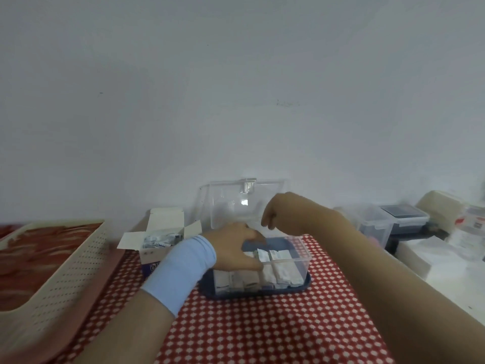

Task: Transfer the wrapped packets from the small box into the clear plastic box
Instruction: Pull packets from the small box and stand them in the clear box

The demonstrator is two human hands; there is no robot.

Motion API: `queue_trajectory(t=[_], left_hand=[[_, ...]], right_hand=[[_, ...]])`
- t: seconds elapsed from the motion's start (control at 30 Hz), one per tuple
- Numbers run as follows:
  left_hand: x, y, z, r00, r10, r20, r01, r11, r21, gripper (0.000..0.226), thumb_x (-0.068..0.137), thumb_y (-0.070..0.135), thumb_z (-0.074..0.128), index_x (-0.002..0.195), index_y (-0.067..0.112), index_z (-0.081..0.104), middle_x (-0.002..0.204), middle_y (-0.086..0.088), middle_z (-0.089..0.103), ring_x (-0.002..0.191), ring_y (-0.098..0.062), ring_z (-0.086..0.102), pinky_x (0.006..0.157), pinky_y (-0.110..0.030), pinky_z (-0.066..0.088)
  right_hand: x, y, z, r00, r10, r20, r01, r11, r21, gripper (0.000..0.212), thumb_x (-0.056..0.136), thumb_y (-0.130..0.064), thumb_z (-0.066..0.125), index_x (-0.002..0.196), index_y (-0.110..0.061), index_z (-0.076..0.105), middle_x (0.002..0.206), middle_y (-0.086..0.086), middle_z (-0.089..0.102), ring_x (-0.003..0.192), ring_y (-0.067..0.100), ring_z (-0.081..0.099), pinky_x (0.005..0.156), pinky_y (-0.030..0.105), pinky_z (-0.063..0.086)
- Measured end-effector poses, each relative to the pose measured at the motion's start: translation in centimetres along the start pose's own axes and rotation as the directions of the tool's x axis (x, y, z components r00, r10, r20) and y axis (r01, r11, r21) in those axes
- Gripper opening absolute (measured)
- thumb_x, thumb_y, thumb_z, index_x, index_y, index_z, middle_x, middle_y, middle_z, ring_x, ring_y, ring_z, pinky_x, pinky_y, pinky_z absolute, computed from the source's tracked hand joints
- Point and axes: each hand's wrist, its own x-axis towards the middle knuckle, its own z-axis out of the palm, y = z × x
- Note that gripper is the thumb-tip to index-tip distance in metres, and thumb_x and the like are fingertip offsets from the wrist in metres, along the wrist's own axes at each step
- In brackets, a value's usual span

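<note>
Now L fingers [250, 236] grasp packets [279, 260] in clear box [307, 249]; R fingers [265, 222] loose; small box [150, 261] print blurred.

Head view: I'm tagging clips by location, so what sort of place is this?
Probably a room in a home: a red-and-white patterned tablecloth, a cream perforated plastic basket, and lidded plastic storage boxes against a plain white wall.

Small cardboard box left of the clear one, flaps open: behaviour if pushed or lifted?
The small box probably lifts light: thin card, only small packets inside. Its open flaps likely flex, a poor grip. Pushed, it may slide on the checked cloth rather than tip.
</note>
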Motion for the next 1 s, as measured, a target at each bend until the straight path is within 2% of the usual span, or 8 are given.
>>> queue_trajectory(t=[0.07, 0.23, 0.37, 0.53, 0.63, 0.77, 0.93, 1.0], left_hand=[[-1.6, -1.0, -1.4, 0.994, -0.029, -0.102, 0.015, 0.991, -0.134, 0.051, 0.091, 0.047, 0.063, 0.138, 0.033, 0.053, 0.131, 0.011, 0.056, 0.118, -0.009, 0.054, 0.102, -0.028, 0.044], [-4.8, -5.5, -3.2, 0.889, -0.226, -0.399, 0.093, 0.941, -0.325, 0.022, 0.098, 0.031, 0.057, 0.117, 0.034, 0.067, 0.117, 0.014, 0.066, 0.106, -0.006, 0.059, 0.094, -0.025, 0.044], [-7.0, -9.2, -3.2, 0.807, -0.4, -0.434, 0.256, 0.9, -0.354, 0.016, 0.098, 0.026, 0.057, 0.107, 0.034, 0.067, 0.103, 0.016, 0.064, 0.099, -0.006, 0.058, 0.079, -0.021, 0.04], [-8.8, -11.6, -2.0, 0.782, -0.465, -0.416, 0.374, 0.883, -0.284, 0.021, 0.099, 0.029, 0.057, 0.117, 0.029, 0.067, 0.113, 0.015, 0.062, 0.091, 0.0, 0.05, 0.06, 0.0, 0.03], [-8.9, -12.4, -1.7, 0.808, -0.42, -0.413, 0.354, 0.907, -0.229, 0.024, 0.099, 0.03, 0.058, 0.121, 0.029, 0.067, 0.118, 0.016, 0.059, 0.093, 0.002, 0.046, 0.06, 0.006, 0.029], [-8.8, -13.8, -1.9, 0.804, -0.417, -0.424, 0.329, 0.906, -0.267, 0.023, 0.095, 0.032, 0.064, 0.118, 0.032, 0.067, 0.127, 0.012, 0.058, 0.099, 0.0, 0.048, 0.072, -0.008, 0.031], [-8.7, -14.8, -1.5, 0.792, -0.429, -0.434, 0.329, 0.9, -0.287, 0.025, 0.1, 0.024, 0.054, 0.119, 0.031, 0.069, 0.129, 0.008, 0.059, 0.098, -0.003, 0.052, 0.072, -0.007, 0.033], [-8.8, -15.0, -1.4, 0.773, -0.444, -0.453, 0.319, 0.889, -0.328, 0.029, 0.101, 0.016, 0.049, 0.117, 0.029, 0.071, 0.128, 0.009, 0.063, 0.103, -0.005, 0.057, 0.084, -0.01, 0.034]], right_hand=[[-0.1, -0.9, -1.0, 0.998, -0.022, -0.062, 0.026, 0.997, 0.075, 0.036, 0.091, -0.003, 0.052, 0.098, -0.028, 0.077, 0.097, -0.012, 0.074, 0.096, 0.01, 0.066, 0.094, 0.033, 0.054], [0.0, -5.1, -1.1, 0.98, -0.124, -0.155, 0.157, 0.963, 0.217, 0.03, 0.096, -0.01, 0.053, 0.101, -0.027, 0.077, 0.101, -0.011, 0.071, 0.095, 0.008, 0.064, 0.088, 0.025, 0.053], [0.7, -8.5, 0.5, 0.97, -0.199, -0.141, 0.23, 0.94, 0.254, 0.026, 0.096, -0.011, 0.056, 0.105, -0.023, 0.078, 0.106, -0.008, 0.073, 0.094, 0.007, 0.064, 0.093, 0.025, 0.052], [2.0, -12.0, 2.4, 0.965, -0.223, -0.135, 0.254, 0.923, 0.291, 0.023, 0.097, -0.013, 0.059, 0.108, -0.021, 0.078, 0.114, -0.006, 0.073, 0.1, 0.008, 0.064, 0.096, 0.025, 0.05], [3.1, -13.6, 3.5, 0.968, -0.223, -0.116, 0.242, 0.952, 0.188, 0.023, 0.097, -0.016, 0.06, 0.109, -0.024, 0.077, 0.116, -0.007, 0.072, 0.106, 0.011, 0.064, 0.099, 0.031, 0.051], [4.5, -14.8, 4.6, 0.977, -0.172, -0.125, 0.172, 0.985, -0.014, 0.019, 0.095, -0.03, 0.063, 0.11, -0.031, 0.076, 0.11, -0.011, 0.074, 0.1, 0.012, 0.066, 0.097, 0.035, 0.051], [5.6, -16.9, 5.5, 0.971, -0.219, -0.094, 0.224, 0.974, 0.036, 0.019, 0.092, -0.037, 0.067, 0.108, -0.035, 0.076, 0.105, -0.012, 0.073, 0.093, 0.011, 0.066, 0.088, 0.03, 0.054], [6.0, -17.7, 6.2, 0.969, -0.241, -0.056, 0.24, 0.971, -0.008, 0.017, 0.092, -0.04, 0.067, 0.106, -0.036, 0.076, 0.104, -0.012, 0.073, 0.094, 0.011, 0.065, 0.092, 0.033, 0.052]])
